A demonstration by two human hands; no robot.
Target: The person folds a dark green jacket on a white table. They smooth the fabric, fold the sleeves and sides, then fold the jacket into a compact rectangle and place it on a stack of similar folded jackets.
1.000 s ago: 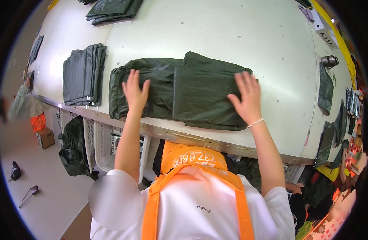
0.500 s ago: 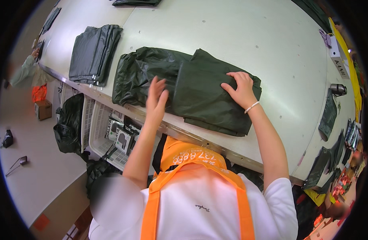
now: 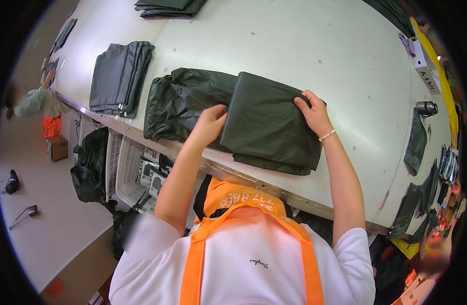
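Note:
A dark green garment of thin, shiny fabric (image 3: 274,124) lies partly folded on the table in front of me. Its right part is a neat flat panel, while the left part is loose and creased. My left hand (image 3: 211,124) is closed at the panel's left edge, fingertips partly hidden by the cloth. At the upper right corner, my right hand (image 3: 315,116), with a beaded bracelet on its wrist, grips the fabric between thumb and fingers.
A stack of folded dark green garments (image 3: 120,76) stands to the left on the pale table (image 3: 274,46). Another dark pile (image 3: 170,7) lies at the far edge. White baskets (image 3: 126,168) holding packets sit below the table edge. A flask (image 3: 426,108) stands at the right.
My left hand has come down and right to the panel's edge and closed. My right hand has shifted from lying on the panel to gripping its corner. The panel's upper edge now looks straighter.

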